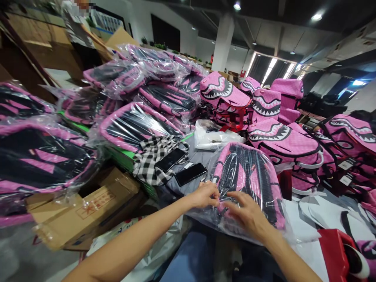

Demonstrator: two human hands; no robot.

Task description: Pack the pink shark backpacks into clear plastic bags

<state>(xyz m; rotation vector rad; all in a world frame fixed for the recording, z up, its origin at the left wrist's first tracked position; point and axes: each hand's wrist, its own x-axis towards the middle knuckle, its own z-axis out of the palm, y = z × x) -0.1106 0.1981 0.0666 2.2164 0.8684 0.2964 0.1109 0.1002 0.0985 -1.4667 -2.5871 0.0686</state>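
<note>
A pink and black backpack (248, 176) lies in front of me inside a clear plastic bag (235, 229), its strap side facing up. At the bag's left edge, my left hand (207, 194) is closed, its fingers pinching the plastic. My right hand (248, 213) hovers over or rests on the near part of the bag, fingers apart and bent; whether they touch the plastic I cannot tell. Just left of the backpack are two dark phones, one phone (190, 174) on the grey surface and another phone (170, 159) on a black-and-white checked cloth (149, 162).
Bagged backpacks (141, 125) are heaped at the left and back. Unbagged pink backpacks (282, 143) with shark-mouth prints stand at the right. A cardboard box (88, 207) sits at lower left, a red tape dispenser (333, 250) at lower right. A person (78, 31) stands at the far left.
</note>
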